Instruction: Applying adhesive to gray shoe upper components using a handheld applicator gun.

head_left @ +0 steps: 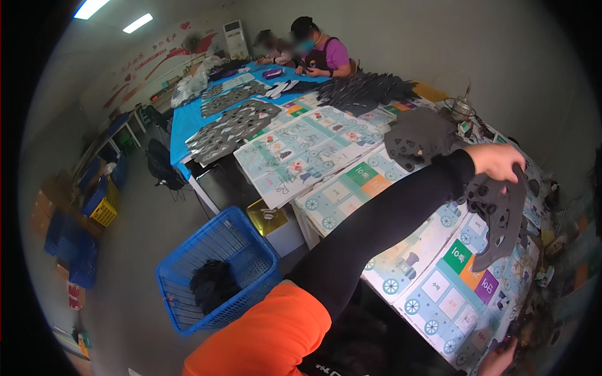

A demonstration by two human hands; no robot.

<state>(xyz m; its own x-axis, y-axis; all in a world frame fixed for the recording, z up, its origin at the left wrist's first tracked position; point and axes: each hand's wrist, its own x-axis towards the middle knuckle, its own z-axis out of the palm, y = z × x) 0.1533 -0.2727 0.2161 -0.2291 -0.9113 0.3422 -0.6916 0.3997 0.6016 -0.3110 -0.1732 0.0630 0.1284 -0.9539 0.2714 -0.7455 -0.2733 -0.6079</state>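
Note:
My left arm, in an orange sleeve and black oversleeve, reaches across the table to the right. My left hand [498,161] is closed on the upper edge of a dark grey flat cut-out piece [506,216] with rounded holes, which hangs over the tabletop. Just beyond that hand lies a pile of similar dark grey cut-out pieces [420,135]. At the lower right edge my right hand [498,358] shows only in part. Its fingers are curled around something small and dark that I cannot make out.
Printed sheets [313,150] cover the table. A blue plastic basket [269,254] with black pieces stands on the floor at left, near a gold-topped box [266,216]. Further off are a heap of dark strips [364,91], perforated grey sheets [232,128] and two seated people [335,56].

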